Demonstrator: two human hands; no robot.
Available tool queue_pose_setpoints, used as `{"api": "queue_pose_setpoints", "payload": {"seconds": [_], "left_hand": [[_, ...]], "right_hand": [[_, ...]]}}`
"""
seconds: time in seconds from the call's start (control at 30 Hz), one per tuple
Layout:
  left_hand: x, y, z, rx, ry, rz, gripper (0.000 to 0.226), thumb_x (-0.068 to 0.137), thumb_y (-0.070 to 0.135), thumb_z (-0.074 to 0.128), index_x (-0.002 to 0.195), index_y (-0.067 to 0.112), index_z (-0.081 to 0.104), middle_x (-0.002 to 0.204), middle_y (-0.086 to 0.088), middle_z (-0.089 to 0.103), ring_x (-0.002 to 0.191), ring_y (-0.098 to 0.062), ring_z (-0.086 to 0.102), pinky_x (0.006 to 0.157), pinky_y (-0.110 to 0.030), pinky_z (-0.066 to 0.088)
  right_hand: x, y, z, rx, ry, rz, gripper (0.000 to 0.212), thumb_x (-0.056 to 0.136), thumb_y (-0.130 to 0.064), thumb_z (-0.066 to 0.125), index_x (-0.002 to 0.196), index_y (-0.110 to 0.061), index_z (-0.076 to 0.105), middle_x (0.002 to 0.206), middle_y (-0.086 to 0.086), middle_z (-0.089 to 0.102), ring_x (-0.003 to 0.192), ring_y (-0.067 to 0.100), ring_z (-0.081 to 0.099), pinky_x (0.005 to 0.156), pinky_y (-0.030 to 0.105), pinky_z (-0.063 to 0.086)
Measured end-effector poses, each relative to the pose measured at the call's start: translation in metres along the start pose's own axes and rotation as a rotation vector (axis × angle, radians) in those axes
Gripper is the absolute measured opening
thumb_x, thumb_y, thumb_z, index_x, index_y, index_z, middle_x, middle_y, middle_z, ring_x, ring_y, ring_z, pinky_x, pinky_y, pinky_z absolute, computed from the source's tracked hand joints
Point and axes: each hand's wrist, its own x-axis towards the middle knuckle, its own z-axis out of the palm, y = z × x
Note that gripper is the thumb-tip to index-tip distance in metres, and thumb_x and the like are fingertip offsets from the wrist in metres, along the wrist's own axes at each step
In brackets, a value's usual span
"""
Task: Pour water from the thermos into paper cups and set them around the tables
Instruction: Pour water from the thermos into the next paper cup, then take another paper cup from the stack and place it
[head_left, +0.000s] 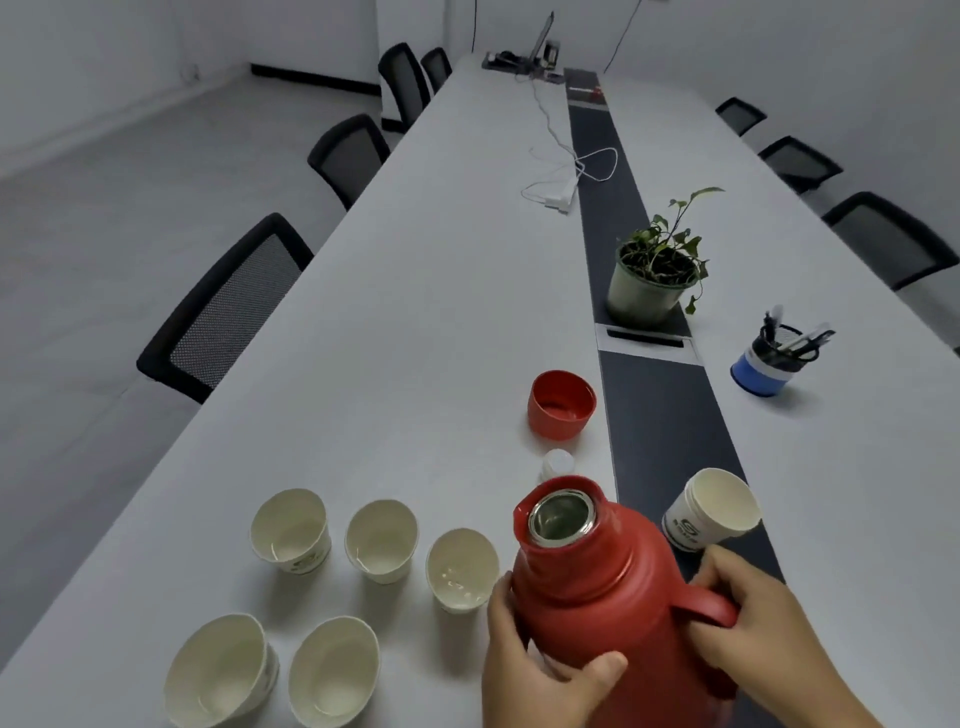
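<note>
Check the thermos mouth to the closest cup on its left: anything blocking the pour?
Nothing visible. The thermos mouth is uncapped; its red cap and white stopper sit behind it on the table. The nearest paper cup stands right beside the left hand, open and upright.

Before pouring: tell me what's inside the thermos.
Through the open mouth of the thermos only the shiny metal liner shows. Any water is too deep to see.

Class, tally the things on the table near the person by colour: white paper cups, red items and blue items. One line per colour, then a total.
White paper cups: 6
Red items (thermos, red lid cup): 2
Blue items (pen holder): 1
Total: 9
</note>
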Motion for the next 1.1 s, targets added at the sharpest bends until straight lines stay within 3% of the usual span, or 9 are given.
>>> {"api": "queue_pose_setpoints", "payload": {"seconds": [0.17, 0.27, 0.43, 0.53, 0.6, 0.77, 0.87, 1.1], "left_hand": [[0.019, 0.038, -0.004, 0.073, -0.101, 0.145, 0.128, 0.049, 0.041, 0.105, 0.153, 0.056, 0.031, 0.141, 0.039, 0.059, 0.126, 0.010, 0.061, 0.106, -0.020, 0.050], [0.028, 0.067, -0.010, 0.099, -0.145, 0.211, 0.132, 0.044, 0.043, 0.106, 0.151, 0.059, 0.030, 0.140, 0.039, 0.058, 0.129, 0.009, 0.058, 0.111, -0.024, 0.047], [0.062, 0.121, -0.025, 0.153, -0.163, 0.434, 0.123, 0.053, 0.043, 0.105, 0.154, 0.054, 0.037, 0.142, 0.036, 0.059, 0.132, 0.012, 0.056, 0.111, -0.024, 0.048], [0.090, 0.147, -0.038, 0.204, -0.105, 0.458, 0.119, 0.053, 0.050, 0.104, 0.149, 0.063, 0.036, 0.139, 0.037, 0.058, 0.128, 0.013, 0.056, 0.109, -0.027, 0.050], [0.109, 0.159, -0.053, 0.257, -0.069, 0.491, 0.118, 0.054, 0.052, 0.104, 0.150, 0.063, 0.036, 0.139, 0.038, 0.057, 0.128, 0.012, 0.056, 0.107, -0.026, 0.050], [0.149, 0.172, -0.095, 0.323, -0.002, 0.501, 0.117, 0.059, 0.046, 0.105, 0.152, 0.056, 0.036, 0.143, 0.036, 0.054, 0.131, 0.009, 0.054, 0.109, -0.028, 0.049], [0.170, 0.165, -0.116, 0.345, 0.002, 0.478, 0.114, 0.061, 0.038, 0.104, 0.150, 0.058, 0.036, 0.143, 0.034, 0.055, 0.131, 0.011, 0.054, 0.112, -0.033, 0.049], [0.206, 0.134, -0.139, 0.384, 0.029, 0.419, 0.112, 0.056, 0.037, 0.102, 0.148, 0.056, 0.040, 0.140, 0.032, 0.057, 0.130, 0.010, 0.055, 0.111, -0.036, 0.050]], "right_hand": [[0.007, 0.018, 0.011, -0.162, 0.207, -0.106, 0.043, 0.060, -0.001, 0.077, 0.069, -0.035, 0.052, 0.052, -0.012, 0.059, 0.046, 0.007, 0.054, 0.052, 0.032, 0.047], [0.008, 0.022, 0.014, -0.107, 0.313, -0.147, 0.043, 0.052, -0.005, 0.079, 0.069, -0.037, 0.056, 0.055, -0.017, 0.057, 0.048, 0.007, 0.048, 0.051, 0.023, 0.043], [0.042, -0.005, 0.018, 0.080, 0.430, -0.200, 0.055, 0.059, 0.017, 0.082, 0.068, -0.031, 0.058, 0.055, -0.010, 0.058, 0.048, 0.011, 0.055, 0.045, 0.026, 0.046], [0.068, -0.042, 0.027, 0.283, 0.396, -0.288, 0.059, 0.068, 0.028, 0.071, 0.064, -0.029, 0.055, 0.059, 0.001, 0.060, 0.047, 0.019, 0.061, 0.041, 0.037, 0.054], [0.088, -0.062, 0.039, 0.402, 0.345, -0.319, 0.049, 0.073, 0.028, 0.066, 0.068, -0.019, 0.056, 0.060, 0.006, 0.061, 0.046, 0.027, 0.062, 0.037, 0.044, 0.055], [0.144, -0.090, 0.086, 0.435, 0.357, -0.424, 0.036, 0.064, 0.009, 0.069, 0.069, -0.023, 0.054, 0.062, -0.007, 0.058, 0.056, 0.014, 0.052, 0.050, 0.027, 0.045], [0.170, -0.093, 0.125, 0.485, 0.290, -0.410, 0.034, 0.065, 0.005, 0.066, 0.069, -0.025, 0.050, 0.061, -0.009, 0.056, 0.058, 0.012, 0.047, 0.052, 0.026, 0.040], [0.207, -0.073, 0.194, 0.524, 0.216, -0.331, 0.041, 0.066, 0.009, 0.069, 0.068, -0.028, 0.052, 0.061, -0.005, 0.056, 0.056, 0.016, 0.053, 0.048, 0.031, 0.047]]}}
